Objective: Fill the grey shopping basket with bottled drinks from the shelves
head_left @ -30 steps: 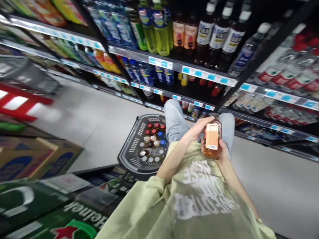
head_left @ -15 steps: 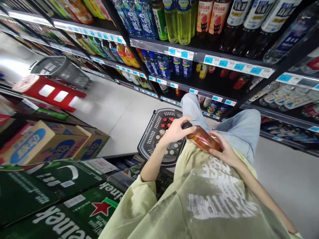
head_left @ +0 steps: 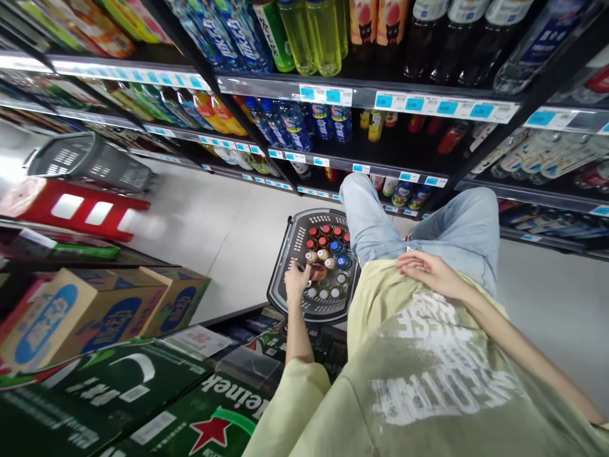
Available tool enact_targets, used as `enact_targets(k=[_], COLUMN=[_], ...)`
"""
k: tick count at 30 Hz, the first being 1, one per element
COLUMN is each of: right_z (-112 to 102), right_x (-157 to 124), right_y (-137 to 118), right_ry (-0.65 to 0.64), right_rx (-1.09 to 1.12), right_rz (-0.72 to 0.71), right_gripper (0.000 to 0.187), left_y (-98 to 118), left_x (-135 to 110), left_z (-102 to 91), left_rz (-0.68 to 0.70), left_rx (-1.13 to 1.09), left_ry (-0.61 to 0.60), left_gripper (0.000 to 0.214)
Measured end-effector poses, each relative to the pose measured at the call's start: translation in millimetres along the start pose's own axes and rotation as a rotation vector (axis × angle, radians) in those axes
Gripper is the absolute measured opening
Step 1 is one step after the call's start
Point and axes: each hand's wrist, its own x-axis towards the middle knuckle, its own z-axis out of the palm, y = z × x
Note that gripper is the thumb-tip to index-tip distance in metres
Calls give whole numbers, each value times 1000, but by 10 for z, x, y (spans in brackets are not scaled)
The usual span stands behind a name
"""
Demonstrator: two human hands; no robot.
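My left hand (head_left: pixel 297 279) reaches down into the grey shopping basket (head_left: pixel 280 271) on the floor. It is closed round one end of an amber-brown bottle (head_left: pixel 318 273), which lies tilted inside the basket; its cap is hidden. Around it stand several upright bottles, some with red caps (head_left: pixel 323 242), some with blue caps (head_left: pixel 337 247) and some with white caps (head_left: pixel 324 294). My right hand (head_left: pixel 425 266) rests on my lap by the shirt hem, fingers loosely stretched, holding nothing.
Shelves of drinks with a price-tag rail (head_left: pixel 445 106) run along the front. A second grey basket (head_left: pixel 90 162) and a red plastic frame (head_left: pixel 80 206) are at the left. Cardboard boxes (head_left: pixel 90 311) and green beer cases (head_left: pixel 190 406) are stacked near my left side.
My left hand has carried the amber-brown bottle from my lap down into the basket. My right hand has let go of the bottle and stayed at my lap.
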Motion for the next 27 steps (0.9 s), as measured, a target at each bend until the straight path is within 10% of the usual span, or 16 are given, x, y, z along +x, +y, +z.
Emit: enact_targets(k=[13, 27], right_z=[52, 119], right_x=[84, 145], right_y=[-11, -44], right_ry=[93, 172], right_rx=[61, -15], right_rz=[111, 139], right_gripper=[63, 62], left_y=[-642, -753], left_x=[69, 410], left_z=[1400, 1733], left_rz=[-83, -237], left_rx=[12, -53], left_ry=[-221, -268], left_gripper=[35, 39])
